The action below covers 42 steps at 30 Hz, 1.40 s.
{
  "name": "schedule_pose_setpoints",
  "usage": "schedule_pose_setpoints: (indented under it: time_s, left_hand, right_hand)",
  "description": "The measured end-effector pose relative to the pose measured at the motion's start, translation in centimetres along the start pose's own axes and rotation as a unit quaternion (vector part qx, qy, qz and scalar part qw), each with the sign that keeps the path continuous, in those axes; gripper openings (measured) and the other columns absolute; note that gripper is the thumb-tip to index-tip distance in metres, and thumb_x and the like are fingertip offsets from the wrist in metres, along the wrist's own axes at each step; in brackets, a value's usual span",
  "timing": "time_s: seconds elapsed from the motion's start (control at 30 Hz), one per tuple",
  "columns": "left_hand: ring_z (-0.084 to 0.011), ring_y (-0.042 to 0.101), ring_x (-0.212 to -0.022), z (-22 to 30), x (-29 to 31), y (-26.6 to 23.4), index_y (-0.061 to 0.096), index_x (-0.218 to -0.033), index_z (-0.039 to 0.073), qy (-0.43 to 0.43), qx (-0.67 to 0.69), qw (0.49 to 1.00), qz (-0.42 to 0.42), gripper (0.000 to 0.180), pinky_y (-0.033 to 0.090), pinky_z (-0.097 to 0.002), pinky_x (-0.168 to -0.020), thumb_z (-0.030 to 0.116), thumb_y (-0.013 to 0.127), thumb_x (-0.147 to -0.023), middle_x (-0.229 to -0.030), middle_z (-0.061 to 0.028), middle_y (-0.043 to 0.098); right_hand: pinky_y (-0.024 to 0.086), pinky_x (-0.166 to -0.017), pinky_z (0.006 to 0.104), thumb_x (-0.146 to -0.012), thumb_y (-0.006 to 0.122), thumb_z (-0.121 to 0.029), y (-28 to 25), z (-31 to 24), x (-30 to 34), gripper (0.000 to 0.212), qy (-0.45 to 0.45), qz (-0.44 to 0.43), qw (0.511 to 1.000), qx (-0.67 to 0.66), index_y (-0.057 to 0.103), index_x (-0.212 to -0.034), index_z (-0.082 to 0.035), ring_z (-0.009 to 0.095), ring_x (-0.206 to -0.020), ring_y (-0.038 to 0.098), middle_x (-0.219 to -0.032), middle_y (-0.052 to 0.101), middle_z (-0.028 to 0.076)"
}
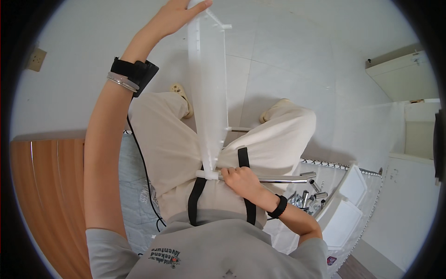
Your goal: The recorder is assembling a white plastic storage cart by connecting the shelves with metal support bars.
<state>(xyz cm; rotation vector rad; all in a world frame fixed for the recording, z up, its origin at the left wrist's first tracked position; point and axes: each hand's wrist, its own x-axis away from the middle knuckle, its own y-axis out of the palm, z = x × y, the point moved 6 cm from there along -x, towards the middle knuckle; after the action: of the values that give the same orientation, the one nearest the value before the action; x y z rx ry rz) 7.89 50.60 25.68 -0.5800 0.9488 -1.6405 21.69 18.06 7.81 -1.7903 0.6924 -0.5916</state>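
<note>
A long white plastic shelf (208, 79) stands on edge in front of me, reaching from my lap to the top of the view. My left hand (180, 13) grips its far end, the thumb lying over the corner and the other fingers partly cut off by the view's edge. Close to my lap, my right hand (242, 182) is closed around a shiny metal tube (283, 179) that points out to the right. The tube's left end meets the shelf's near corner socket (210, 175); how deep it sits cannot be seen.
Several short metal tubes (320, 196) lie to my right beside a white shelf (341, 221) and another white shelf (353, 184). At left is a wood-grain board (51, 200). A black cable (141, 160) runs down by my left leg. A white cabinet (399, 79) stands far right.
</note>
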Motion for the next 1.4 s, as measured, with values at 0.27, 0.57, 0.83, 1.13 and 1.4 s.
schedule_pose_setpoints:
  time_s: [0.27, 0.57, 0.83, 1.13, 1.4]
  left_hand:
    - [-0.0365, 0.041, -0.121, 1.2, -0.3, 0.8, 0.041, -0.125, -0.006, 0.007, -0.023, 1.000, -0.015, 0.057, 0.034, -0.0434, -0.100, 0.042, 0.039, -0.094, -0.129, -0.0260, 0.043]
    - [-0.0360, 0.035, -0.127, -0.9, -0.9, 2.3, 0.039, -0.129, -0.007, -0.026, -0.057, 0.998, 0.017, 0.059, 0.029, -0.0419, -0.105, 0.041, 0.041, -0.093, -0.134, -0.0253, 0.038]
    - [-0.0281, 0.058, -0.088, 1.2, 1.1, 0.2, 0.058, -0.101, -0.002, 0.018, -0.012, 0.996, 0.087, 0.039, 0.045, -0.0377, -0.077, 0.035, 0.049, -0.090, -0.096, -0.0178, 0.061]
    - [-0.0278, 0.058, -0.084, 2.8, 1.4, -0.5, 0.059, -0.097, -0.003, 0.028, -0.051, 0.996, 0.074, 0.038, 0.046, -0.0368, -0.072, 0.034, 0.051, -0.090, -0.092, -0.0180, 0.061]
    - [-0.0306, 0.057, -0.097, 1.2, 1.6, -1.0, 0.056, -0.108, -0.004, -0.004, -0.023, 0.997, 0.067, 0.045, 0.046, -0.0382, -0.082, 0.036, 0.050, -0.091, -0.105, -0.0207, 0.060]
  right_hand:
    - [0.046, -0.047, 0.0274, -0.070, 0.057, -0.008, 0.0, 0.4, -0.1, 0.008, -0.014, 0.014, 1.000, -0.004, 0.052, -0.075, -0.005, 0.017, -0.053, 0.061, -0.061, 0.057, 0.005]
    - [0.047, -0.046, 0.0323, -0.072, 0.057, -0.008, 1.3, 2.7, -0.3, 0.007, 0.001, 0.004, 0.998, -0.063, 0.053, -0.077, -0.005, 0.022, -0.053, 0.061, -0.059, 0.057, 0.008]
    - [0.047, -0.047, 0.0331, -0.072, 0.058, -0.009, 2.4, 3.1, -0.8, 0.010, -0.002, 0.023, 0.997, -0.069, 0.053, -0.079, -0.006, 0.023, -0.055, 0.061, -0.061, 0.058, 0.008]
    - [0.045, -0.065, 0.0317, -0.071, 0.063, -0.016, 2.4, 1.8, -1.1, 0.021, -0.039, -0.014, 0.999, -0.011, 0.054, -0.089, -0.009, 0.022, -0.074, 0.058, -0.077, 0.055, 0.006]
    - [0.040, -0.082, 0.0375, -0.071, 0.067, -0.018, -2.6, 6.0, 3.5, 0.031, 0.067, -0.010, 0.996, -0.053, 0.055, -0.098, -0.009, 0.025, -0.095, 0.050, -0.095, 0.052, 0.008]
